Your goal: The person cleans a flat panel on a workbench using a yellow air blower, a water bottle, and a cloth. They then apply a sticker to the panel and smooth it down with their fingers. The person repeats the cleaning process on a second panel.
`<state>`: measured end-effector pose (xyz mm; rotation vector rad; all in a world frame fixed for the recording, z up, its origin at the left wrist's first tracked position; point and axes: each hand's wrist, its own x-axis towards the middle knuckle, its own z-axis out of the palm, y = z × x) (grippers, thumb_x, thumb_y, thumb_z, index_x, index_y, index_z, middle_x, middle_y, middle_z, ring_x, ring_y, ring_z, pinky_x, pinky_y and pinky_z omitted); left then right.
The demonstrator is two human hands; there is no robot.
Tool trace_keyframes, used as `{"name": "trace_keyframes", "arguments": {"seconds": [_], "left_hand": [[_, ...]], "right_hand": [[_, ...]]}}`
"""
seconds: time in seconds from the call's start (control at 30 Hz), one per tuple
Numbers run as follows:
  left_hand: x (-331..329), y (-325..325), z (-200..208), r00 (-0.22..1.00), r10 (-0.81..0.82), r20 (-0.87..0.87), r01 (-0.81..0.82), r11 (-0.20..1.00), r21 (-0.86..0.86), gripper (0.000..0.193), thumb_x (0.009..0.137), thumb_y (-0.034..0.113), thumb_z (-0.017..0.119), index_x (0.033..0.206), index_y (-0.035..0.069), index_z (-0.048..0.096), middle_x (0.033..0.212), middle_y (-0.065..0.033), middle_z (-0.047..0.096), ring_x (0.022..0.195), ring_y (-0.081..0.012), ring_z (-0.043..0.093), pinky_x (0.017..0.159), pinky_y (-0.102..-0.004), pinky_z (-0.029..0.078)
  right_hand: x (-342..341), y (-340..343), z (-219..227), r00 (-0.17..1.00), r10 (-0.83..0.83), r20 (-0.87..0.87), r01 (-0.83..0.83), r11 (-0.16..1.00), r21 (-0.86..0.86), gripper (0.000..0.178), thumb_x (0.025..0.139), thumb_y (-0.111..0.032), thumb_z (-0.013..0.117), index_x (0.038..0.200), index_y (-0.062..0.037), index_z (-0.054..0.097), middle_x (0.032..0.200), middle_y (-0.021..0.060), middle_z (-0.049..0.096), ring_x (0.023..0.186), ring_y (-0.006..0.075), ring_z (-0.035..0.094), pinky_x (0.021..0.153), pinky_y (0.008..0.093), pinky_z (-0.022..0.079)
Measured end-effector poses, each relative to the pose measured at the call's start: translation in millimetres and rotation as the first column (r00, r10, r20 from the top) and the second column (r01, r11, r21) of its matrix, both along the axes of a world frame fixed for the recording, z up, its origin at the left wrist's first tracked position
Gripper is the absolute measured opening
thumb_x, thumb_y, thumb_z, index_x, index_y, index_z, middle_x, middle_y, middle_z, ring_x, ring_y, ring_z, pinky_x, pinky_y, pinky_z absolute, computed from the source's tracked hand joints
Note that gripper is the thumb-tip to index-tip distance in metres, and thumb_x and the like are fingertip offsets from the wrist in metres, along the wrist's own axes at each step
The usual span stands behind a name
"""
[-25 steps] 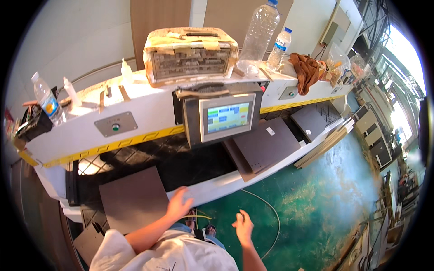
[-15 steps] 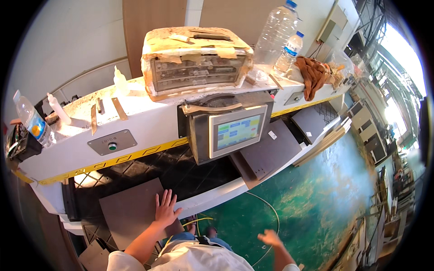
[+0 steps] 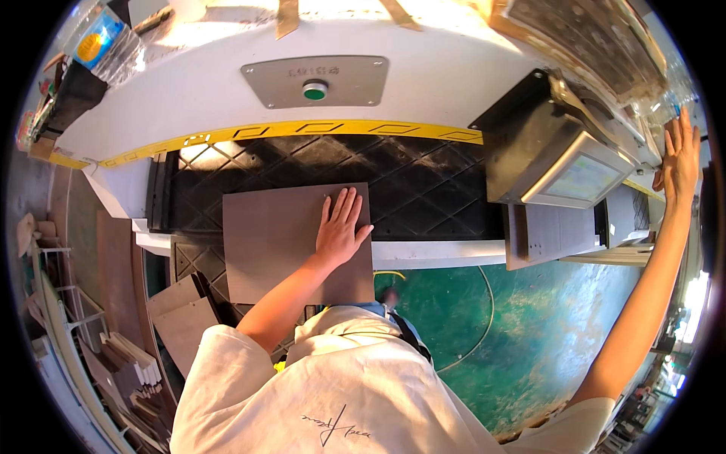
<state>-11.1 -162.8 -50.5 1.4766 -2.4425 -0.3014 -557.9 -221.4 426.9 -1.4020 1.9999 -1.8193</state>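
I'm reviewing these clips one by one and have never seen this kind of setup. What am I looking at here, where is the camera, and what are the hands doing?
The picture comes from a wide fisheye camera worn on a person's head, looking down, so straight edges bend and the person's white shirt fills the bottom.

In front stands a white machine with a yellow stripe, a green push button on a grey metal plate and a black diamond-patterned belt. A boxy grey touchscreen panel hangs at the right.

The left hand lies flat, fingers spread, on a flat grey-brown rectangular board resting on the belt. The right hand is raised, open, beside the machine's far right end, holding nothing. More boards lie lower left.
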Motion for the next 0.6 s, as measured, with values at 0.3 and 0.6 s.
{"name": "trace_keyframes", "arguments": {"seconds": [0.3,0.6], "left_hand": [[18,0,10,0.963,-0.262,-0.068,0.262,0.965,-0.002,0.056,0.105,0.034,0.060,0.152,0.003,0.054,0.165,-0.0104,0.045,0.157,-0.0297,0.034,0.130,-0.0524,0.023],[-5,-15,24,0.947,-0.267,-0.180,0.276,0.961,0.022,0.067,0.105,0.041,0.057,0.156,-0.001,0.046,0.168,-0.0184,0.037,0.159,-0.0328,0.030,0.130,-0.0550,0.020]], "right_hand": [[-116,-77,3,0.993,-0.114,0.039,0.110,0.991,0.082,0.125,0.095,-0.038,0.081,0.167,-0.0038,-0.015,0.167,0.0160,0.038,0.156,0.0312,0.036,0.127,0.0542,0.027],[-197,-112,39,0.987,-0.140,0.077,0.142,0.990,-0.020,0.093,0.081,-0.034,0.094,0.148,0.0058,0.043,0.127,0.0144,0.064,0.114,0.0249,0.062,0.091,0.0451,0.052]]}}
